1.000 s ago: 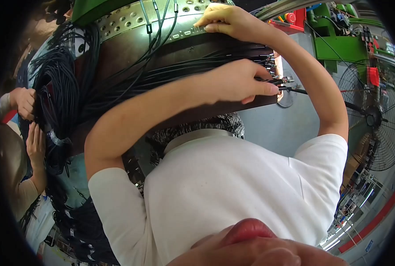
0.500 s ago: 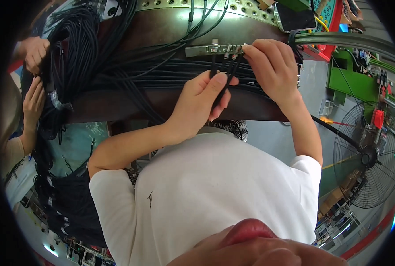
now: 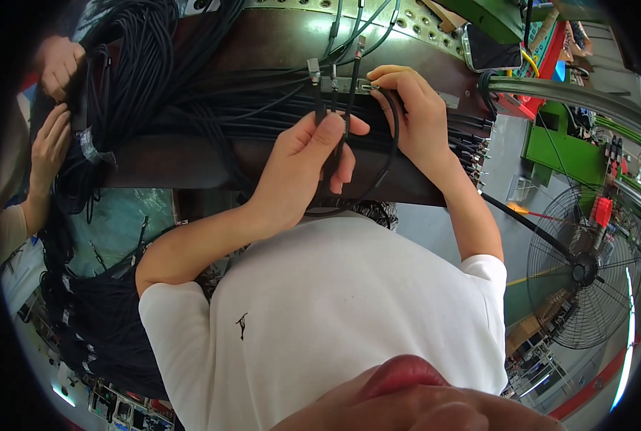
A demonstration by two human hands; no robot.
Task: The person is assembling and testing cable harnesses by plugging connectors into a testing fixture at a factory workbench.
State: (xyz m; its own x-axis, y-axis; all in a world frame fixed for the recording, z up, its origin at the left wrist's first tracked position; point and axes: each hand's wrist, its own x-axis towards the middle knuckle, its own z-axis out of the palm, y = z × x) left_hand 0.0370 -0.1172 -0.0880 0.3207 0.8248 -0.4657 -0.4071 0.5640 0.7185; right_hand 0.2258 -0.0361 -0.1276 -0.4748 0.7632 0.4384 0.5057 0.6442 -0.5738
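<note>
Several black cables [image 3: 354, 86] with metal connectors at their ends are gripped in my left hand [image 3: 310, 154], thumb pressed across them. Their connector ends [image 3: 313, 70] stick up above my fingers, fanned apart. A flat metal strip [image 3: 347, 85] lies behind them on the cable bundle, partly covered by my right hand. My right hand [image 3: 420, 111] pinches the end of one black cable [image 3: 397, 133] at the strip; that cable curves down in a loop toward my body. Whether its connector sits in the strip, I cannot tell.
A long bundle of black cables [image 3: 227, 118] runs across the dark brown table [image 3: 141, 169]; coils [image 3: 137, 57] heap up at left. Another person's hands [image 3: 54, 136] are at the far left. A phone-like device [image 3: 489, 47] lies back right; a black fan [image 3: 585, 269] stands at right.
The cable ends in my left hand now stand apart above the strip. My right hand has moved left and holds one looped cable separately. The whole view has shifted slightly.
</note>
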